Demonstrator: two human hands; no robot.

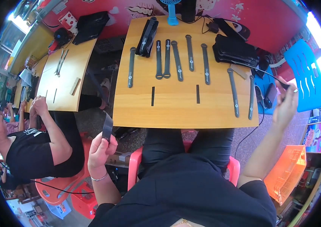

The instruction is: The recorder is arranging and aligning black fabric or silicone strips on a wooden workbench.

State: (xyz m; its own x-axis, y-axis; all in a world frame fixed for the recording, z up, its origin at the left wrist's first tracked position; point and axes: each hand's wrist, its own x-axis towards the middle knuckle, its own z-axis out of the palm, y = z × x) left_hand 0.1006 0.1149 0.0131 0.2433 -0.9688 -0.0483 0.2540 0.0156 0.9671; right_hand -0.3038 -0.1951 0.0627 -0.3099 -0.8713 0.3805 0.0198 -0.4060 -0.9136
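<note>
My left hand (100,150), off the table's near left corner, pinches a short, dark grey strap (107,126) that stands up from its fingers. My right hand (286,104), raised beyond the right edge, closes on a long, thin dark piece (263,72). It stretches back toward the black stack (234,51); its kind is unclear. Several dark grey straps with a slotted loop at one end lie on the table, among them a middle strap (190,53), a left strap (131,68) and a right strap (233,92). Two short black strips (153,96) lie nearer me.
The wooden table (175,115) bears a black strap bundle (147,37) and a blue fan (172,17) at the back. To the right are a blue chair (304,75) and an orange crate (285,174). Another person (39,147) sits at a table on the left.
</note>
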